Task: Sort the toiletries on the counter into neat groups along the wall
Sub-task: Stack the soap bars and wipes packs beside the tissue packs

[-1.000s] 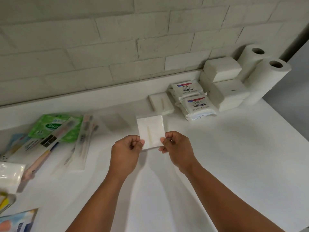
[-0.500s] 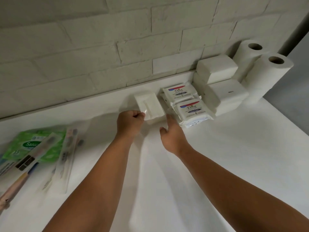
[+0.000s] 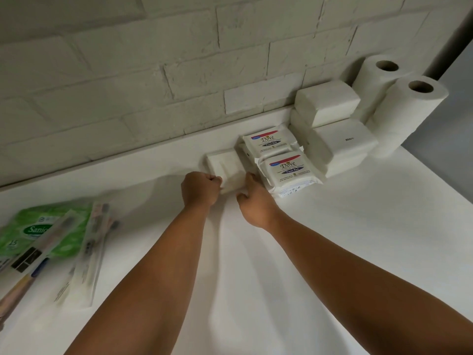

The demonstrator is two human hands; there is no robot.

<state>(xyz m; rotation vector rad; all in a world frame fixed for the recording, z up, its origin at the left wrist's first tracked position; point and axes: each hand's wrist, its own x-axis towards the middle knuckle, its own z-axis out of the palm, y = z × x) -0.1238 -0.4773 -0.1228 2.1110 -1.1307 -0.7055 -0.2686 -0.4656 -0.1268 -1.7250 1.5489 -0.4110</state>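
A flat white packet lies at the back edge of the desk, close under the brick wall. It seems to rest on a second white packet of the same kind, though white on white makes that hard to tell. The left hand is at its near left corner with the fingers curled tight, pinching that corner. The right hand is at the packet's near right side, its fingers stretched out and relaxed, touching the edge in the narrow space between the packet and the soap.

Just to the right of the packet sit two Dove soap packs, the rear Dove pack nearer the wall and the front Dove pack overlapping it toward the desk's front. Further right along the back edge is a stack of plain white tissue packs, and two paper rolls stand upright in the back right corner, touching each other.

Toward the left edge of the desk, well apart from the hands, lies a green wipes pack. Packaged toothbrushes lie partly across it and beside it, blurred.
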